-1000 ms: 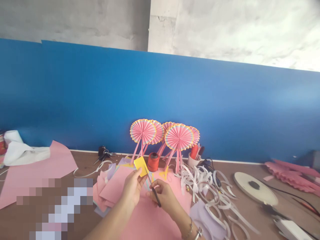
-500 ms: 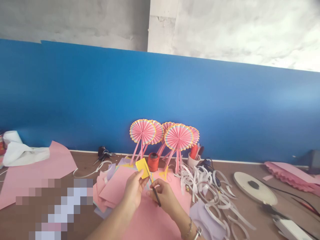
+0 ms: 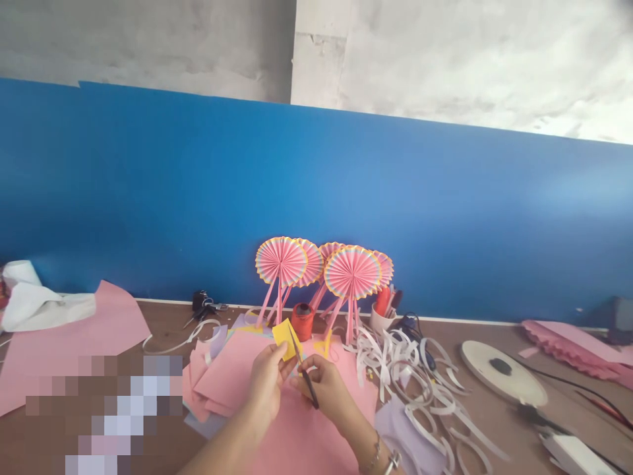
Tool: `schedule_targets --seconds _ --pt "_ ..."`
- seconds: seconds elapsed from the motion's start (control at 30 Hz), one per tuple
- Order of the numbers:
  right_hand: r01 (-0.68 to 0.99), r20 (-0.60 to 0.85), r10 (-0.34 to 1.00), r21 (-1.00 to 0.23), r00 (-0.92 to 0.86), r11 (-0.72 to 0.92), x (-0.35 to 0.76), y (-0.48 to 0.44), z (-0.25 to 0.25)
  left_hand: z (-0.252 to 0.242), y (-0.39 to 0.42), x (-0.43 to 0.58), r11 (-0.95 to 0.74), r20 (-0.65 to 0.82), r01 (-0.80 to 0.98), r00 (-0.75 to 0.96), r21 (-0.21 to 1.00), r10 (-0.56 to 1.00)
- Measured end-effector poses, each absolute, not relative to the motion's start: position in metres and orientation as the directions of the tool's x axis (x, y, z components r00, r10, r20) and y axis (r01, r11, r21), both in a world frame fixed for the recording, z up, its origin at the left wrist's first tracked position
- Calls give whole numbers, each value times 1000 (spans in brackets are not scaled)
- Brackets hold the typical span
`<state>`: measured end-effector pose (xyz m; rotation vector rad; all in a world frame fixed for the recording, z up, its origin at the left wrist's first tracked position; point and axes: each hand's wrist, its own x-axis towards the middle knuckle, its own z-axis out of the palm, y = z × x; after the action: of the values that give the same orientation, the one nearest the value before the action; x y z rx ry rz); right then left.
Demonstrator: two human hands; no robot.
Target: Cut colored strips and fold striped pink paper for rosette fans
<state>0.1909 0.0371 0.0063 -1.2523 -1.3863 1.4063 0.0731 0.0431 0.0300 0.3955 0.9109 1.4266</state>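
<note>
A small yellow square of paper is being pinched by the fingertips of the left hand, above the pink paper sheets. Slim dark scissors are being gripped in the closed right hand, with the blades at the paper's 3 o'clock edge. Pleated pink paper fans are standing at 12 o'clock.

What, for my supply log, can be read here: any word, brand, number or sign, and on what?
None can be read.
The yellow paper piece in the left hand is blank.
The red spool shows no legible label.
The lower-left patch is pixelated.
</note>
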Motion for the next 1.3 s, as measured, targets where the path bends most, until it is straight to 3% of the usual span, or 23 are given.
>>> schedule_targets --seconds 1.3 --pt "56 -95 976 -995 -195 -86 190 36 12 22 40 76 145 -212 -634 -31 760 977"
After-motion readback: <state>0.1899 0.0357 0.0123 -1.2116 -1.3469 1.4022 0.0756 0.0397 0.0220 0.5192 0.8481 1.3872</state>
